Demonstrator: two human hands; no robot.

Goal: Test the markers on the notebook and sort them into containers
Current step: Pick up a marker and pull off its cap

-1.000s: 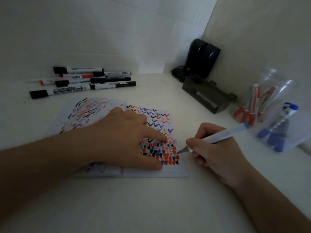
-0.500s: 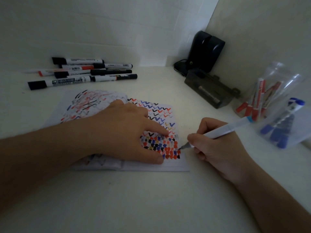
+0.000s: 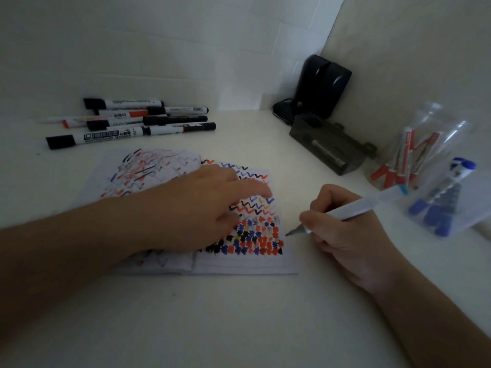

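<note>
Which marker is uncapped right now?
The white marker in the right hand: its grey tip is bare, while the markers by the wall are capped.

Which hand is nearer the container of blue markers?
Right. The right hand sits just left of the blue marker container; the left hand rests farther away on the notebook.

The scene is dim and flat, with a cool grey cast and no glare. The tabletop (image 3: 239, 314) is brightest just beside the marker (image 3: 353, 208) gripped in the right hand (image 3: 345, 235), near its tip. The left hand (image 3: 202, 208), across the notebook (image 3: 239, 264) from that grip, is smeared by motion blur at the fingers. Beyond the grip to the right, the clear container of blue markers (image 3: 451, 203) is soft and streaked. Both forearms fall into heavy shadow toward the lower corners. Wide-angle distortion bends the wall lines.
</note>
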